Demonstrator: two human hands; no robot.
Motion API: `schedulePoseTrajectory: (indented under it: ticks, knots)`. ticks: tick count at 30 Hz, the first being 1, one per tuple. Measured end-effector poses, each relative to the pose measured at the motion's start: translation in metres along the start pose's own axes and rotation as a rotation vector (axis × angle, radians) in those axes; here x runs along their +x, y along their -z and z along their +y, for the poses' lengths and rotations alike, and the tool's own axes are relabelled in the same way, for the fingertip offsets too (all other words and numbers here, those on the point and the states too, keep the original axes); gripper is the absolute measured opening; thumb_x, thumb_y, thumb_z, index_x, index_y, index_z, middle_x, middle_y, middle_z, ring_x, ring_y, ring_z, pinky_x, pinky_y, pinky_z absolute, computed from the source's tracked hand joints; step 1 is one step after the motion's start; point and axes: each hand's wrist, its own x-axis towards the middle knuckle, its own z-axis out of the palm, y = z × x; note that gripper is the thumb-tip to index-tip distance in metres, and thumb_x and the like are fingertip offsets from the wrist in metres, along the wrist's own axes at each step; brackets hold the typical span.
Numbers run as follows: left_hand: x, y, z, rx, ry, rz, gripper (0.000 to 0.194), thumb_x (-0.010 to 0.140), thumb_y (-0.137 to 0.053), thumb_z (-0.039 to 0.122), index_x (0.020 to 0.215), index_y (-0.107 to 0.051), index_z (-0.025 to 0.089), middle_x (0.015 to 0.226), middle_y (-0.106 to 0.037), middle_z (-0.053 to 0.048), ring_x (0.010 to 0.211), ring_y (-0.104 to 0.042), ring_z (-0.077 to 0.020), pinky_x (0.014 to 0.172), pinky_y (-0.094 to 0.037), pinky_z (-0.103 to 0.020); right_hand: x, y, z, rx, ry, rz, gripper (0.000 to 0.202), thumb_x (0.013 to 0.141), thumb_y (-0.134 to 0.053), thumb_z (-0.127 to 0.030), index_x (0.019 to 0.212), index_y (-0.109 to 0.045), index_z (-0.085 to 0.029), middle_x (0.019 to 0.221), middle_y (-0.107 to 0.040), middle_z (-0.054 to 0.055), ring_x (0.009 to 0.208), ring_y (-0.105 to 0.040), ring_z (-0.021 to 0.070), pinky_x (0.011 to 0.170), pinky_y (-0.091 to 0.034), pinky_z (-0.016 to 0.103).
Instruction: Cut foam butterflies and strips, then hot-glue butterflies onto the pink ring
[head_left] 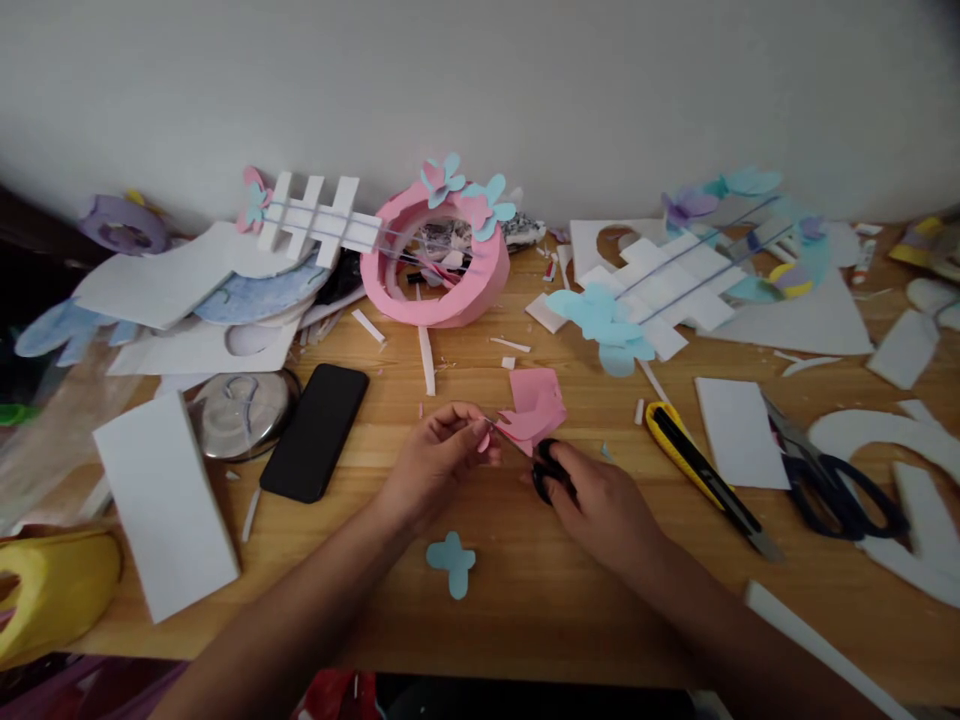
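Table (547, 620): 1 guitar (322, 228) at back edge, left of middle; 1 guitar (675, 280) back right. Phone (315, 433) left of middle, tin (247, 415) left of it, block (166, 505) toward front-left corner. Paper (538, 400) mid-table, scissors in right hand (611, 510) before it. Cutter (705, 472) right, card (735, 430) beside it. Cutout (452, 565) near front edge.

Black-handled scissors (543, 466), blades directed up-left, meet the near side of the creased, irregularly cut pink paper (538, 398).

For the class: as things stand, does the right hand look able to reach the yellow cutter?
Probably yes, once free: the right hand holds black-handled scissors, but the yellow cutter lies uncovered to its right.
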Motion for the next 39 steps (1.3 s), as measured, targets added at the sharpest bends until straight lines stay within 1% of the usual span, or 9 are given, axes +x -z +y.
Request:
schedulePoseTrajectory:
  ticks: [3, 6, 12, 16, 21, 29, 35, 37, 39]
  knots:
    - [0.002, 0.003, 0.002, 0.059, -0.052, 0.005, 0.023, 0.076, -0.083, 0.03, 0.083, -0.067, 0.015, 0.072, -0.069, 0.0, 0.064, -0.065, -0.0099, 0.065, -0.052, -0.022, 0.001, -0.001, 0.0, -0.013, -0.001, 0.008, 0.021, 0.09, -0.045, -0.023, 0.103, -0.061, -0.019, 0.087, -0.078, 0.008, 0.076, -0.075, 0.0267, 0.061, -0.05, 0.033]
    - [0.003, 0.007, 0.003, 0.137, -0.094, 0.007, 0.022, 0.078, -0.082, 0.032, 0.085, -0.069, 0.015, 0.071, -0.069, -0.001, 0.065, -0.064, -0.0091, 0.066, -0.05, -0.021, 0.001, -0.002, 0.0, -0.01, 0.005, 0.016, 0.02, 0.088, -0.045, -0.021, 0.101, -0.06, -0.02, 0.089, -0.078, 0.007, 0.077, -0.075, 0.0266, 0.061, -0.05, 0.033]
    - [0.002, 0.008, 0.001, 0.157, -0.057, -0.018, 0.023, 0.079, -0.08, 0.035, 0.084, -0.07, 0.016, 0.073, -0.068, 0.0, 0.065, -0.064, -0.0094, 0.069, -0.05, -0.023, -0.001, -0.001, 0.001, -0.02, 0.016, 0.023, 0.021, 0.088, -0.045, -0.021, 0.103, -0.06, -0.02, 0.088, -0.078, 0.008, 0.076, -0.075, 0.0273, 0.061, -0.051, 0.034]
    - [-0.001, 0.004, 0.01, 0.373, -0.125, 0.015, 0.018, 0.083, -0.076, 0.033, 0.084, -0.069, 0.016, 0.072, -0.068, 0.0, 0.067, -0.064, -0.0098, 0.069, -0.05, -0.022, 0.0, -0.001, 0.001, -0.038, 0.007, 0.013, 0.022, 0.087, -0.046, -0.021, 0.103, -0.061, -0.019, 0.088, -0.078, 0.008, 0.076, -0.075, 0.0281, 0.061, -0.051, 0.035]
    - [-0.005, -0.002, 0.026, 0.615, -0.192, 0.049, 0.013, 0.082, -0.074, 0.027, 0.083, -0.069, 0.016, 0.073, -0.068, -0.001, 0.069, -0.063, -0.0102, 0.068, -0.051, -0.022, 0.0, 0.001, 0.0, -0.059, 0.01, 0.004, 0.021, 0.087, -0.046, -0.021, 0.101, -0.061, -0.019, 0.09, -0.078, 0.009, 0.076, -0.075, 0.0281, 0.061, -0.051, 0.034]
    - [-0.007, -0.004, 0.031, 0.77, -0.184, 0.041, 0.012, 0.084, -0.07, 0.027, 0.084, -0.068, 0.016, 0.074, -0.068, -0.002, 0.069, -0.062, -0.0114, 0.067, -0.05, -0.024, 0.0, 0.001, -0.001, -0.04, -0.002, -0.002, 0.02, 0.087, -0.046, -0.021, 0.101, -0.061, -0.02, 0.09, -0.078, 0.007, 0.077, -0.075, 0.0265, 0.062, -0.051, 0.033]
    - [-0.007, -0.003, 0.032, 0.756, -0.159, 0.019, 0.014, 0.084, -0.071, 0.029, 0.082, -0.067, 0.015, 0.074, -0.067, -0.002, 0.07, -0.062, -0.0114, 0.068, -0.049, -0.024, 0.0, 0.002, -0.002, -0.034, 0.009, -0.003, 0.021, 0.088, -0.046, -0.021, 0.102, -0.06, -0.02, 0.092, -0.078, 0.008, 0.078, -0.075, 0.027, 0.062, -0.05, 0.033]
    - [-0.005, -0.003, 0.027, 0.641, -0.128, 0.014, 0.018, 0.082, -0.074, 0.031, 0.082, -0.067, 0.015, 0.073, -0.067, -0.001, 0.069, -0.062, -0.0116, 0.069, -0.05, -0.025, 0.0, 0.002, -0.002, -0.035, 0.007, 0.003, 0.021, 0.088, -0.045, -0.021, 0.103, -0.061, -0.02, 0.092, -0.078, 0.008, 0.078, -0.075, 0.0266, 0.062, -0.05, 0.033]
    - [-0.004, -0.002, 0.018, 0.436, -0.068, 0.014, 0.023, 0.08, -0.077, 0.036, 0.083, -0.067, 0.015, 0.075, -0.067, -0.001, 0.069, -0.063, -0.0121, 0.071, -0.053, -0.027, 0.0, 0.003, -0.003, -0.036, -0.001, 0.0, 0.02, 0.089, -0.046, -0.021, 0.102, -0.061, -0.02, 0.09, -0.078, 0.008, 0.077, -0.074, 0.0257, 0.062, -0.049, 0.032]
